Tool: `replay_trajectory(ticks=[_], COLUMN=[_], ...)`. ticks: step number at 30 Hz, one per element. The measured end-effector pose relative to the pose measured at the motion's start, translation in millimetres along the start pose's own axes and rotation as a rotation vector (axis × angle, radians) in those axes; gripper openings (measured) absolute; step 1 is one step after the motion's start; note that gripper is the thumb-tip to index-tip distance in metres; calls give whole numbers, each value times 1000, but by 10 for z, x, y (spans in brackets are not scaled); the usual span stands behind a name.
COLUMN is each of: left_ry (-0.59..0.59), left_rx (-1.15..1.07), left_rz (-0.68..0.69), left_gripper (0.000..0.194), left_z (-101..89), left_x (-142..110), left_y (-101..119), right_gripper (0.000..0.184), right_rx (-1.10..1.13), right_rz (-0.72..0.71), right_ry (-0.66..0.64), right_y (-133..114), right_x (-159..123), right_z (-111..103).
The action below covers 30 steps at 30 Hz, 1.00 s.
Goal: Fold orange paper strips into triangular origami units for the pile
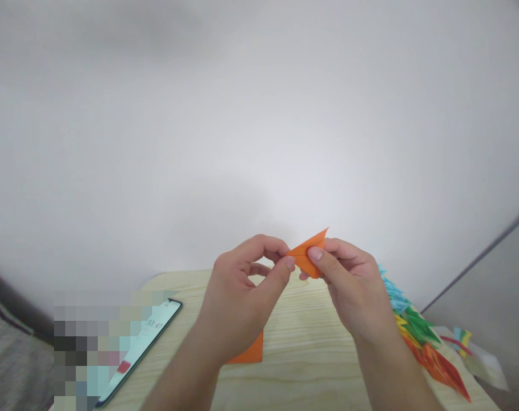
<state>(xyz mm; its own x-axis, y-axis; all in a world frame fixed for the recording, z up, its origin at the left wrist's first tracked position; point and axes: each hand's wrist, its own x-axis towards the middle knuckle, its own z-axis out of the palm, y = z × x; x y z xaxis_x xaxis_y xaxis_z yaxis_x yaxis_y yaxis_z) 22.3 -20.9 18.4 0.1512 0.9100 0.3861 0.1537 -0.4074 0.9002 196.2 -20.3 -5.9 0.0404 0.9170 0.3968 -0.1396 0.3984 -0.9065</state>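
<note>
Both hands hold a small folded piece of orange origami paper [302, 254] above the table. My left hand [246, 291] pinches its pointed left tip between thumb and forefinger. My right hand [353, 285] grips the wider right part, with the thumb pressed flat on the front face and the fingers behind it. One sharp corner of the paper sticks up to the upper right. Under my left wrist lies an orange paper sheet [251, 353] on the table, partly hidden by the arm.
A phone [143, 348] with a lit screen lies at the left, partly pixelated. Along the right edge of the pale wooden table [302, 371] are folded papers in blue [394, 294], green [419, 326] and orange [441, 365]. Beside them is a clear plastic bag [486, 362]. A white wall [259, 125] rises behind.
</note>
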Motion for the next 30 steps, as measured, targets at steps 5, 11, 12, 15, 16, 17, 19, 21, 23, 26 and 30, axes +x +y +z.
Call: replay_trajectory(ticks=[5, 11, 12, 15, 16, 17, 19, 21, 23, 26, 30], left_ry=[11, 20, 25, 41, 46, 50, 62, 76, 94, 96, 61], left_rx=[-45, -45, -54, -86, -97, -107, -115, -103, -83, -45, -6], left_rz=[-43, -9, 3, 20, 19, 20, 38, 68, 84, 68, 31], left_gripper=[9, 6, 6, 10, 12, 12, 11, 7, 5, 5, 4], left_z=[-11, -9, -5, 7, 9, 9, 9, 11, 13, 13, 1], left_x=[20, 14, 9, 0, 1, 3, 8, 12, 10, -2, -11], left_y=[13, 5, 1, -12, -15, -19, -22, -22, -20, -13, -6], right_gripper=[17, 16, 15, 13, 13, 14, 14, 14, 14, 14, 15], right_rx=[-26, 28, 42, 79, 87, 93, 98, 96, 94, 83, 54], right_rz=[6, 37, 45, 60, 61, 61, 62, 69, 80, 85, 81], right_ry=[-8, -25, -34, -58, -63, -66, -71, -78, -88, -96, -89], right_y=[-16, -3, 0, 12, 16, 20, 27, 28, 22, 7, -5], right_x=[-6, -6, -6, -3, -1, 0, 1, 3, 5, 12, 14], right_z=[-3, -8, -9, -11, -12, -14, -17, -21, -26, -37, -62])
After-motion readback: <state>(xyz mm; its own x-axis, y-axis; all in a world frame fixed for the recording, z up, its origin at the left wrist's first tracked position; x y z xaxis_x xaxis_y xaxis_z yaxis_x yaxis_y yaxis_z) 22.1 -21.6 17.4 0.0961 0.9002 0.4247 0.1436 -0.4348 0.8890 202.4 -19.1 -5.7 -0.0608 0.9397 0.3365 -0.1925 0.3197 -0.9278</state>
